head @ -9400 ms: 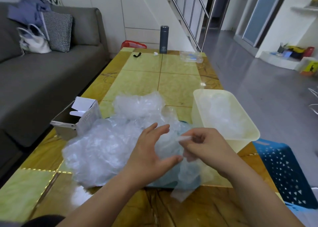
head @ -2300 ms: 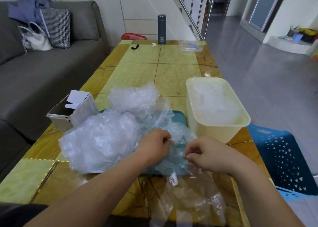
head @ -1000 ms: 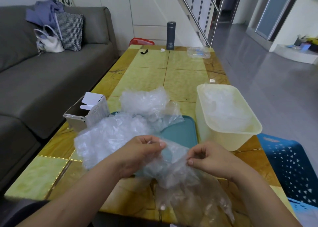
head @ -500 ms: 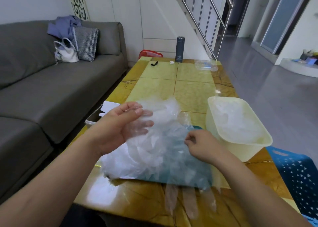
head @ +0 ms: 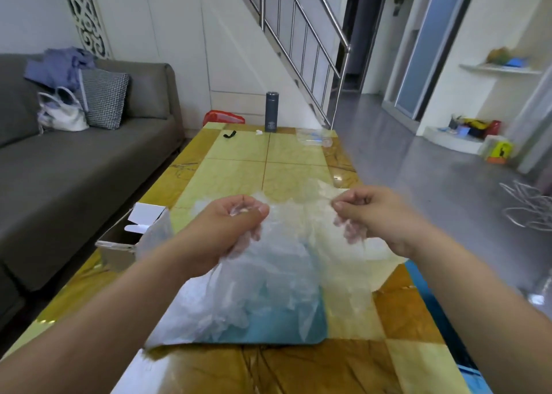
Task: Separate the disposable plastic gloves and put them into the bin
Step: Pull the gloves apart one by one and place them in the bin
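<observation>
Both my hands are raised over the table, pulling thin clear plastic gloves apart. My left hand (head: 236, 229) grips a bunch of gloves (head: 263, 277) that hangs down over the teal tray (head: 310, 331). My right hand (head: 367, 217) pinches the cuff of a single glove (head: 343, 274) stretched between the hands and hanging in front of the cream bin (head: 388, 259). The bin is mostly hidden behind my right hand and the film. The pile on the tray shows only as a blur through the held gloves.
An open cardboard box (head: 131, 238) sits at the table's left edge. A grey flask (head: 271, 112), a black clip (head: 229, 134) and a clear bag (head: 313, 138) lie at the far end. A blue basket (head: 430, 298) stands on the floor right; a grey sofa (head: 74, 166) left.
Both hands have risen and spread apart, stretching a glove between them. The camera has tilted up, so the bin and pile are now largely covered by hands and film.
</observation>
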`<state>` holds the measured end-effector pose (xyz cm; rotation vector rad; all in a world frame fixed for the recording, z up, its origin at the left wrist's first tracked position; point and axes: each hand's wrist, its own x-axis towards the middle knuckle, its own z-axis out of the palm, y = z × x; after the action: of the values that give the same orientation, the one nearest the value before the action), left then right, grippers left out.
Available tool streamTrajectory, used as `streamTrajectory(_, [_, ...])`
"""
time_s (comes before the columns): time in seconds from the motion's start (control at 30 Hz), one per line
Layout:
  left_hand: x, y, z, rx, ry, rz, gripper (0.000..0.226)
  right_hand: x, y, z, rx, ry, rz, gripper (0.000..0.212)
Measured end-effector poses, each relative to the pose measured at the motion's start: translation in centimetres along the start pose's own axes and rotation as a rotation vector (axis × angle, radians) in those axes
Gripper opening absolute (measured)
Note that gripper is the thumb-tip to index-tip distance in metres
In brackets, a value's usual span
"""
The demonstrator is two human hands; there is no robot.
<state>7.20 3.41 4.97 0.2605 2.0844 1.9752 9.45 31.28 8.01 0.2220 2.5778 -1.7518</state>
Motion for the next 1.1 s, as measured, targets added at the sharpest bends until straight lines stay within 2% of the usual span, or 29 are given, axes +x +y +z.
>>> streamTrajectory(0.2, [2.7,2.0,4.3,-0.059,-0.17,-0.14,0.049,6.5,1.7,-5.5,-0.261,0.147,0.034,0.008])
streamTrajectory(0.27, [3.6,1.9,4.9,-0.096,-0.249,-0.174,0.053,8.7,2.5,-6.2,-0.346,0.163,0.031,0.008])
streamTrajectory(0.4, [4.8,1.8,5.7,-0.219,-0.299,-0.257,0.051,12.8,4.4,-5.5,-0.452,0.151,0.044,0.011])
streamTrajectory(0.53, [5.7,1.0,5.8,-0.176,-0.312,-0.154,0.042,15.7,6.8,-4.0,-0.621,0.066,-0.074,0.016])
streamTrajectory(0.63, [6.6,0.5,5.4,-0.124,-0.368,-0.124,0.034,17.2,9.4,-3.2,-0.696,-0.002,-0.066,0.022])
streamTrajectory(0.7, [7.0,0.6,5.6,-0.11,-0.402,-0.117,0.02,17.8,10.4,-3.2,-0.651,0.01,-0.017,0.026])
streamTrajectory(0.8, [8.3,1.5,7.3,-0.134,-0.42,-0.109,0.011,17.2,9.4,-4.4,-0.559,0.02,-0.08,0.023])
streamTrajectory(0.87, [10.1,2.2,9.1,-0.145,-0.394,-0.093,0.009,15.1,7.6,-5.9,-0.372,0.106,-0.085,0.009])
streamTrajectory(0.9, [11.3,2.4,9.9,-0.128,-0.369,-0.081,0.01,14.1,6.9,-6.5,-0.298,0.167,-0.056,0.009])
streamTrajectory(0.97, [13.6,2.5,11.7,-0.06,-0.306,-0.056,0.008,11.9,6.0,-7.5,-0.203,0.237,-0.118,0.014])
streamTrajectory(1.03, [15.8,1.8,13.4,0.009,-0.237,-0.046,0.009,10.4,6.2,-8.3,-0.226,0.318,-0.185,0.013])
streamTrajectory(1.1, [17.8,0.5,14.8,0.112,-0.179,-0.036,0.015,9.6,7.3,-8.5,-0.261,0.335,-0.161,0.018])
